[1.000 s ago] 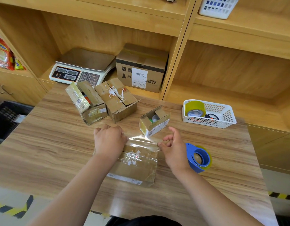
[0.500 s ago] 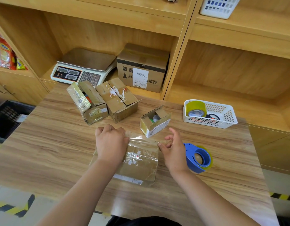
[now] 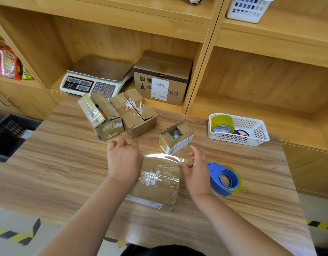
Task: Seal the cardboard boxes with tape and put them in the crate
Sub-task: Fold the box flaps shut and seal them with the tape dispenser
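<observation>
A flat cardboard box (image 3: 155, 183) lies in front of me on the wooden table (image 3: 58, 169), with a strip of clear tape (image 3: 165, 157) across its far edge. My left hand (image 3: 123, 159) rests on the box's left part, its fingers curled over the far edge. My right hand (image 3: 195, 166) pinches the tape's right end at the box's right corner. A blue tape dispenser (image 3: 224, 179) lies just right of that hand. Three open boxes stand behind: a small one (image 3: 176, 138), a middle one (image 3: 135, 113) and a left one (image 3: 100, 118). The black crate (image 3: 10, 133) sits left of the table.
A white basket (image 3: 238, 130) with a yellowish tape roll (image 3: 222, 122) stands at the table's back right. On the shelf behind are a weighing scale (image 3: 96, 76) and a sealed carton (image 3: 163, 78). Snack packets (image 3: 6, 63) fill the left shelf.
The tape strip has come down onto the box's far edge. My left hand slid a little over the box top; my right hand still pinches the tape end.
</observation>
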